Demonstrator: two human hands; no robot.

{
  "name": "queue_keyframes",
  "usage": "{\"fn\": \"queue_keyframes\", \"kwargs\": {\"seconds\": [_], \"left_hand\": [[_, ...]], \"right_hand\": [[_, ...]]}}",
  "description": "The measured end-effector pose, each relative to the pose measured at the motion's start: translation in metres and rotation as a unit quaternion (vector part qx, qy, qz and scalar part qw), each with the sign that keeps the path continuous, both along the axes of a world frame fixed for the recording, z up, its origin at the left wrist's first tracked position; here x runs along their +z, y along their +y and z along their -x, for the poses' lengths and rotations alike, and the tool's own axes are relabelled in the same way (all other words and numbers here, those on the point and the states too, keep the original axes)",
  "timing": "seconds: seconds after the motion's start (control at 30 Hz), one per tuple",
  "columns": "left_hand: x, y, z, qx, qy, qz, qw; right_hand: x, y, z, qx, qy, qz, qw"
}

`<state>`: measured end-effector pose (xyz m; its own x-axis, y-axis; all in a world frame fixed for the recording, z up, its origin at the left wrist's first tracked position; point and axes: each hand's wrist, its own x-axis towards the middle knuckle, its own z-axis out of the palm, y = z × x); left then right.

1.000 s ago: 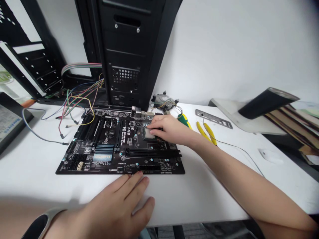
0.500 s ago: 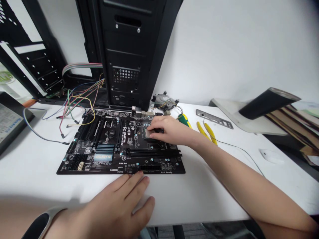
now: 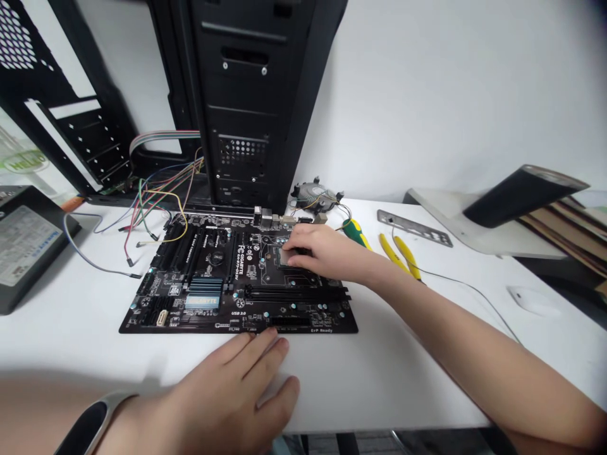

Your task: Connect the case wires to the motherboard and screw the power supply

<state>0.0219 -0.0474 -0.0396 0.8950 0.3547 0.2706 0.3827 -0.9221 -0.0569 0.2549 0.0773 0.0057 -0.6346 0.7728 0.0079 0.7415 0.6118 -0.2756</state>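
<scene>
White table (image 3: pixel 398 373): motherboard (image 3: pixel 251 278) flat, centre-left, its long side roughly along the near edge. PC case (image 3: pixel 251 114) upright behind it toward the far edge, wire leads (image 3: pixel 129 261) trailing onto the tabletop. Power supply (image 3: pixel 28 243) at the left. Cooler fan (image 3: pixel 317 194) by the far edge, then green-yellow screwdriver (image 3: pixel 356 234), yellow-handled pliers (image 3: pixel 406 256), I/O plate (image 3: pixel 417 229). Stand base (image 3: pixel 484 234) near the far right corner. White mouse-like item (image 3: pixel 531 299) toward the right edge; thin cable (image 3: pixel 469 293) between it and the pliers.
</scene>
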Motion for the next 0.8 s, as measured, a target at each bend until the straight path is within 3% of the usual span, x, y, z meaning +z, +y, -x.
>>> {"fn": "queue_keyframes", "kwargs": {"seconds": [0.13,0.27,0.47,0.6,0.8], "left_hand": [[0.000,-0.001,0.000,0.002,0.017,0.005,1.000],[0.000,-0.002,0.001,0.004,0.017,0.011,1.000],[0.001,0.000,0.002,-0.005,0.017,0.014,1.000],[0.000,0.000,0.003,-0.006,0.018,0.019,1.000],[0.002,0.001,0.002,-0.004,0.031,0.026,0.999]], "right_hand": [[0.009,-0.001,-0.006,-0.029,0.058,-0.033,0.997],[0.028,-0.001,-0.023,-0.102,0.095,-0.076,0.987],[0.046,-0.001,-0.040,-0.213,-0.108,0.038,0.970],[0.045,-0.001,-0.041,-0.192,-0.129,0.064,0.971],[0.047,-0.002,-0.039,-0.163,-0.042,0.057,0.984]]}}
